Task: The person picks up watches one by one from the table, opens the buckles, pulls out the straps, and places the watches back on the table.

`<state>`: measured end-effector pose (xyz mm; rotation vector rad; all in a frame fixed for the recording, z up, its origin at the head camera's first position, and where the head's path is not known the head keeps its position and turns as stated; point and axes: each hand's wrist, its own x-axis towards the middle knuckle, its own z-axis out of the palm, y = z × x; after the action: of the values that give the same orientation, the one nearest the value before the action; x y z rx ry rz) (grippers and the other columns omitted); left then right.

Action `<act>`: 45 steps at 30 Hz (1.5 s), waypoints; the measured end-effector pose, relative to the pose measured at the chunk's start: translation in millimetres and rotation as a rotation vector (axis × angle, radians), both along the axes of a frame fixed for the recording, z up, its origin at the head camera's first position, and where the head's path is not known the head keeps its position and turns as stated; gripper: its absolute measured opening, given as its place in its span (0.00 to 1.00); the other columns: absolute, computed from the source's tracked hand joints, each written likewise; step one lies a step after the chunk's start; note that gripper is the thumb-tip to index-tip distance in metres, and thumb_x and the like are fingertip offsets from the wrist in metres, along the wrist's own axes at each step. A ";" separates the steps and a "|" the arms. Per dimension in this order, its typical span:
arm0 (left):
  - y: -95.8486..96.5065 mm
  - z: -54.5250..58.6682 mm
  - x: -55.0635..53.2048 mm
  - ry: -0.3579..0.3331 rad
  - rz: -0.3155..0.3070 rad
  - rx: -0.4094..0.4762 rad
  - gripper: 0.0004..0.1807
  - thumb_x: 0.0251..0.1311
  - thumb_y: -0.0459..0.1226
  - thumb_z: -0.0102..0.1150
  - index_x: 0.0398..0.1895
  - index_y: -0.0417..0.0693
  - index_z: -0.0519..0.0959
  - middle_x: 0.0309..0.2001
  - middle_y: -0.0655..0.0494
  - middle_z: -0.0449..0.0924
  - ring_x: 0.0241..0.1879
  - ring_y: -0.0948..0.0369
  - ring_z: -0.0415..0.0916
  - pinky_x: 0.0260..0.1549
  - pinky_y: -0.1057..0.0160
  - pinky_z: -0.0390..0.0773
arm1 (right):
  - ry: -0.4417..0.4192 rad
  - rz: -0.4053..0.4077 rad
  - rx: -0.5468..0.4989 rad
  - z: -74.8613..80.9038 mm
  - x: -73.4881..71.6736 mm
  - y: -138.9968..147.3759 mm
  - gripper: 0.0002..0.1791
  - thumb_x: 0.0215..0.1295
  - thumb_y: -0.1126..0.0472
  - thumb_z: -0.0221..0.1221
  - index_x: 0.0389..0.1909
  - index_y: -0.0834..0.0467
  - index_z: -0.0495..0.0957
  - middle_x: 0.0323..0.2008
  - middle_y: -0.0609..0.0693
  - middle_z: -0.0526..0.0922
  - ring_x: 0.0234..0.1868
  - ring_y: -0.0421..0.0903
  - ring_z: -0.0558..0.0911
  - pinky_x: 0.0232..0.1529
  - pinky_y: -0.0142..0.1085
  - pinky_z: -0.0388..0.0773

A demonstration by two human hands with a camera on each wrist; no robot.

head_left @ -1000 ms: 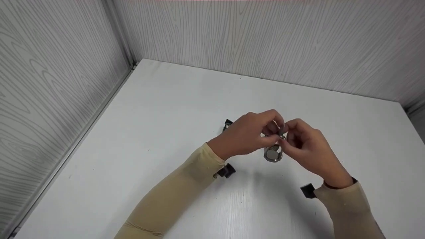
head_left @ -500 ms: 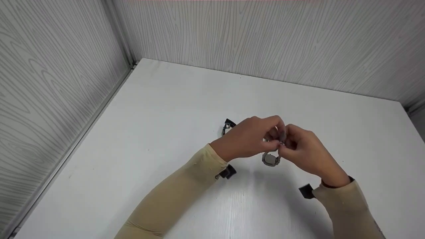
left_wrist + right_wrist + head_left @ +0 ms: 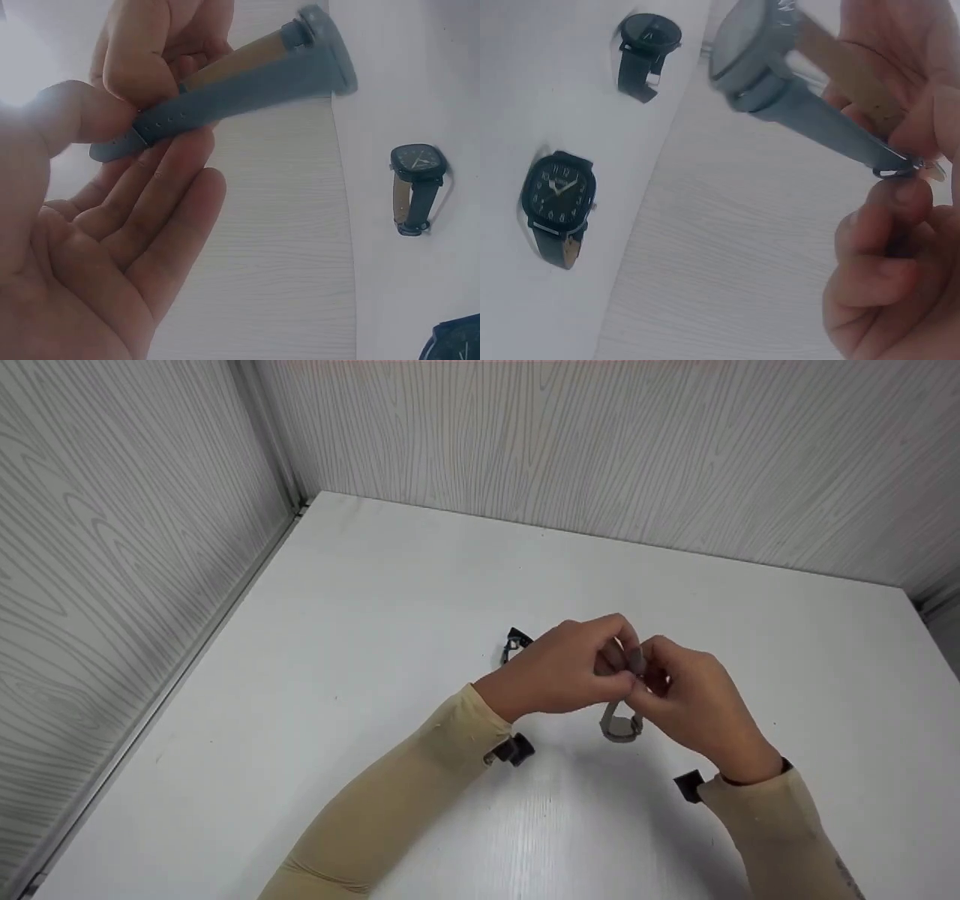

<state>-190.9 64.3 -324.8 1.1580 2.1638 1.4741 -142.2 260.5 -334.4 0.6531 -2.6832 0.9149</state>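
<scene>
Holding, a little lower and more tipped than half a second ago, a wristwatch with rounded grey case and bluish-grey strap (image 3: 621, 731) over the white tabletop (image 3: 420, 600), at 6 o'clock from the pinch, suggesting work on the strap end still under way. Pinching narrowly with left hand (image 3: 566, 664) and right hand (image 3: 696, 690) by a thin metal buckle (image 3: 895, 172), too covered to tell whether fastened. Farther off at 10 o'clock, showing only part of a small black watch (image 3: 520, 637) behind the left hand, with a dark round dial (image 3: 457, 343) cut off at 4 o'clock in the left wrist view.
</scene>
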 end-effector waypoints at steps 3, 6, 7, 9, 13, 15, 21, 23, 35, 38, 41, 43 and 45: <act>0.7 0.8 0.9 -0.098 0.046 0.043 0.09 0.61 0.44 0.57 0.40 0.51 0.73 0.32 0.63 0.83 0.32 0.65 0.81 0.31 0.66 0.80 | 0.123 -0.025 0.043 0.8 1.2 -2.7 0.09 0.54 0.69 0.61 0.33 0.52 0.75 0.18 0.38 0.67 0.17 0.36 0.64 0.17 0.26 0.60; 2.0 0.9 1.2 -0.100 0.116 0.054 0.11 0.62 0.48 0.58 0.38 0.53 0.74 0.30 0.64 0.83 0.30 0.65 0.81 0.28 0.65 0.79 | 0.237 -0.043 0.080 0.3 1.2 -5.1 0.10 0.51 0.71 0.60 0.34 0.55 0.76 0.17 0.37 0.65 0.17 0.35 0.62 0.17 0.25 0.58; 2.4 1.1 1.1 -0.091 0.138 0.053 0.10 0.62 0.48 0.57 0.37 0.53 0.74 0.29 0.65 0.82 0.30 0.66 0.80 0.28 0.66 0.78 | 0.281 -0.046 0.091 -0.5 0.7 -5.9 0.10 0.51 0.71 0.60 0.34 0.56 0.77 0.17 0.38 0.65 0.18 0.34 0.61 0.17 0.25 0.57; 2.8 1.3 0.9 -0.072 0.165 0.073 0.06 0.64 0.45 0.55 0.37 0.54 0.75 0.29 0.66 0.82 0.30 0.67 0.80 0.27 0.66 0.77 | 0.368 -0.058 0.090 -2.6 -0.6 -7.5 0.10 0.49 0.71 0.61 0.33 0.57 0.77 0.17 0.40 0.66 0.18 0.34 0.61 0.18 0.25 0.57; 3.1 1.5 1.6 -0.033 0.172 0.128 0.03 0.62 0.38 0.51 0.36 0.55 0.75 0.29 0.66 0.82 0.29 0.68 0.78 0.28 0.67 0.75 | 0.512 -0.089 0.074 -7.4 -3.0 -9.3 0.07 0.48 0.70 0.59 0.31 0.60 0.76 0.17 0.45 0.67 0.18 0.36 0.62 0.18 0.27 0.59; 3.3 0.8 2.1 -0.023 0.157 0.135 0.03 0.61 0.38 0.51 0.35 0.55 0.75 0.29 0.66 0.81 0.29 0.68 0.77 0.29 0.67 0.75 | 0.546 -0.111 0.076 -8.1 -3.0 -10.6 0.06 0.47 0.69 0.58 0.29 0.61 0.75 0.17 0.47 0.68 0.18 0.36 0.63 0.17 0.28 0.59; 5.0 1.0 1.9 -0.111 0.089 0.107 0.05 0.61 0.40 0.58 0.38 0.53 0.78 0.32 0.64 0.82 0.35 0.68 0.79 0.34 0.69 0.78 | 0.563 -0.178 0.109 -7.4 -1.9 -10.9 0.04 0.47 0.67 0.59 0.26 0.60 0.74 0.16 0.47 0.67 0.17 0.37 0.63 0.16 0.31 0.60; 4.5 6.4 6.0 -0.130 0.111 0.118 0.04 0.61 0.38 0.58 0.38 0.52 0.79 0.32 0.64 0.82 0.34 0.68 0.79 0.32 0.68 0.77 | 0.585 -0.185 0.122 -7.6 -2.7 -12.2 0.03 0.50 0.65 0.57 0.23 0.59 0.72 0.14 0.46 0.65 0.16 0.37 0.61 0.14 0.31 0.57; -1.6 24.7 14.4 -0.189 0.115 0.155 0.06 0.59 0.37 0.62 0.38 0.47 0.80 0.31 0.60 0.83 0.34 0.66 0.80 0.36 0.68 0.78 | 0.691 -0.179 0.057 -13.7 -5.2 -16.9 0.12 0.54 0.65 0.51 0.13 0.57 0.65 0.12 0.45 0.62 0.15 0.40 0.60 0.15 0.33 0.55; 0.3 16.9 9.4 -0.239 0.121 0.170 0.05 0.58 0.38 0.63 0.37 0.48 0.81 0.30 0.59 0.84 0.34 0.65 0.81 0.36 0.67 0.79 | 0.695 -0.178 0.061 -14.7 -5.5 -18.2 0.13 0.54 0.65 0.51 0.13 0.56 0.65 0.11 0.44 0.60 0.15 0.39 0.58 0.15 0.33 0.53; 5.4 6.1 5.1 -0.261 0.177 0.195 0.03 0.58 0.38 0.63 0.35 0.51 0.80 0.29 0.60 0.84 0.32 0.65 0.82 0.33 0.66 0.79 | 0.680 -0.187 0.079 -14.9 -6.3 -19.9 0.12 0.56 0.64 0.52 0.14 0.57 0.67 0.11 0.44 0.61 0.15 0.39 0.59 0.16 0.33 0.54; 9.8 -0.5 4.4 -0.233 0.224 0.202 0.02 0.58 0.38 0.61 0.34 0.53 0.79 0.27 0.62 0.84 0.30 0.65 0.82 0.30 0.66 0.79 | 0.668 -0.197 0.103 -14.6 -6.5 -20.6 0.12 0.57 0.63 0.52 0.15 0.57 0.68 0.11 0.44 0.62 0.15 0.40 0.59 0.16 0.33 0.54; 14.1 -4.9 5.6 -0.191 0.265 0.211 0.02 0.57 0.38 0.58 0.33 0.54 0.79 0.26 0.64 0.83 0.28 0.66 0.81 0.28 0.66 0.79 | 0.662 -0.207 0.114 -14.5 -6.3 -21.1 0.12 0.57 0.64 0.51 0.14 0.56 0.67 0.11 0.44 0.61 0.15 0.39 0.59 0.16 0.33 0.53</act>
<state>-185.3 78.4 -329.7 0.7719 2.1321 1.8797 -148.5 239.3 -348.9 0.5600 -2.1571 0.3955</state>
